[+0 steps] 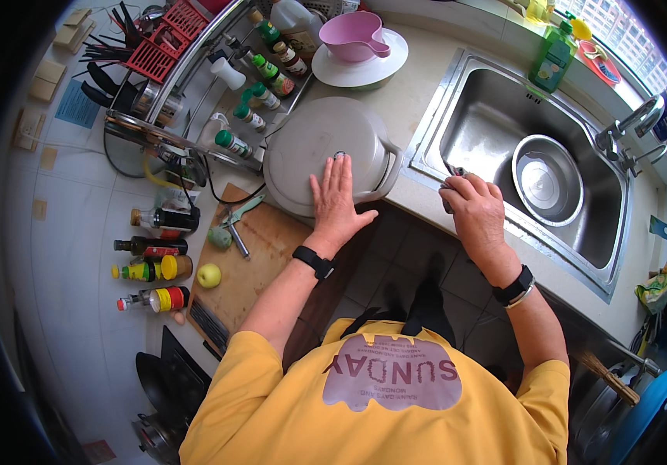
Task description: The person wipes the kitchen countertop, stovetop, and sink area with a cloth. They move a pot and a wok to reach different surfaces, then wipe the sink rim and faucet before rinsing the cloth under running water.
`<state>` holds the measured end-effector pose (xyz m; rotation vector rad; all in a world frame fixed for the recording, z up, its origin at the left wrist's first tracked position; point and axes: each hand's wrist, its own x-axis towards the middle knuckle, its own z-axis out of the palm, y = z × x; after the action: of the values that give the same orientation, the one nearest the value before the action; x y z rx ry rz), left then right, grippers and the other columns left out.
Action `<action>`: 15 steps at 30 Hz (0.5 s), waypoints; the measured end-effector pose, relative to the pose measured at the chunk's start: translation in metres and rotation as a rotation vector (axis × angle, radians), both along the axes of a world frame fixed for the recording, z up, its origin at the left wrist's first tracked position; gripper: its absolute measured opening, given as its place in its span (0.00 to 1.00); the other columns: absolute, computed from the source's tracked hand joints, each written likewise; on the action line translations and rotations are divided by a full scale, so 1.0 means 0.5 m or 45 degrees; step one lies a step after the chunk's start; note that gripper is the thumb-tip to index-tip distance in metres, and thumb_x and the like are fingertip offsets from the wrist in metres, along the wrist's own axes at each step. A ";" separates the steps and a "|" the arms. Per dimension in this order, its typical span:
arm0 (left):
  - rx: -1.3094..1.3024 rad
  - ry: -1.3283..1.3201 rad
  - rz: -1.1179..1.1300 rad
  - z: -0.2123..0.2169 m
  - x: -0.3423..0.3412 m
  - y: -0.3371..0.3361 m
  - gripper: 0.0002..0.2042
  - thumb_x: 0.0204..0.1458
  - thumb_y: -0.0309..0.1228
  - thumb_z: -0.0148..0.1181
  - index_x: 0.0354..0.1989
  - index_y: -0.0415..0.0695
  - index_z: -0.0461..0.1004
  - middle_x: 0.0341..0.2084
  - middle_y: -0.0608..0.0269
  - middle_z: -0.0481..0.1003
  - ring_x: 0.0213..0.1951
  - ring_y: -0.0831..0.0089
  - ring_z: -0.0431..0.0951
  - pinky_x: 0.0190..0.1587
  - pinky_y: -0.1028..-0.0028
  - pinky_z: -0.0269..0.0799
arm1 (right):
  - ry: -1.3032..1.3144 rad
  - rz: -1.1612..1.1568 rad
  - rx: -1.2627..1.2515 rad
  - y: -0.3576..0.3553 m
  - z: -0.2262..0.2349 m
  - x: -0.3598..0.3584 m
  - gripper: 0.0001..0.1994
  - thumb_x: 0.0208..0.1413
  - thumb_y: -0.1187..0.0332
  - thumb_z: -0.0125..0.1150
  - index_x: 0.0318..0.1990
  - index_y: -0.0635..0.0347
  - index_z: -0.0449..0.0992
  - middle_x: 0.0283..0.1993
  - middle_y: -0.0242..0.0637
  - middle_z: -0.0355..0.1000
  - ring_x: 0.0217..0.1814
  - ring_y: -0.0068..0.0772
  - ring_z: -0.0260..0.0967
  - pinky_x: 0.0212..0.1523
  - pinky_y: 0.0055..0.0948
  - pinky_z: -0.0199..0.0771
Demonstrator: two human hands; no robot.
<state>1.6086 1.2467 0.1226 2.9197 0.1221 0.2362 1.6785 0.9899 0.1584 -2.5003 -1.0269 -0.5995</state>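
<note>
Grey round plastic cooker lid (pixel 332 151), still closed, under flat, spread left hand (pixel 335 203). Right hand (pixel 475 213) curled around small dark object, unclear, at steel sink (pixel 496 93) rim; steel bowl (pixel 547 178) beyond fingertips, empty.

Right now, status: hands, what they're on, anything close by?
Left hand flat on grey cooker lid. Right hand closed on small grey object at sink rim. Steel bowl in basin, untouched.

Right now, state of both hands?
Left hand: open, palm flat on the grey cooker lid.
Right hand: closed on a small dark object at the sink rim; cannot tell what it is.
</note>
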 end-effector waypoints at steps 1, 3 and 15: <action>0.074 -0.049 -0.040 0.003 0.005 -0.008 0.53 0.37 0.45 0.74 0.71 0.43 0.49 0.70 0.53 0.51 0.72 0.56 0.47 0.72 0.49 0.37 | 0.009 -0.029 0.065 0.001 -0.011 0.001 0.09 0.45 0.72 0.62 0.36 0.51 0.79 0.43 0.26 0.73 0.50 0.31 0.69 0.50 0.33 0.66; 0.019 -0.115 -0.175 0.006 0.016 -0.027 0.47 0.38 0.46 0.73 0.67 0.41 0.57 0.65 0.54 0.58 0.70 0.56 0.51 0.71 0.51 0.41 | 0.110 -0.081 0.133 0.004 -0.035 -0.004 0.13 0.44 0.76 0.61 0.39 0.51 0.80 0.47 0.28 0.74 0.53 0.34 0.70 0.51 0.36 0.67; -1.221 -0.532 0.252 0.066 0.077 -0.001 0.18 0.58 0.40 0.58 0.49 0.40 0.76 0.34 0.60 0.78 0.38 0.63 0.75 0.44 0.67 0.72 | 1.150 -0.241 1.091 0.051 -0.054 -0.012 0.33 0.48 0.84 0.49 0.66 0.61 0.61 0.62 0.46 0.66 0.63 0.38 0.65 0.61 0.29 0.66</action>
<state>1.6473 1.2464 0.1555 1.8646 0.3439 0.6101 1.6725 1.0153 0.1314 -1.7445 -0.1192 0.0920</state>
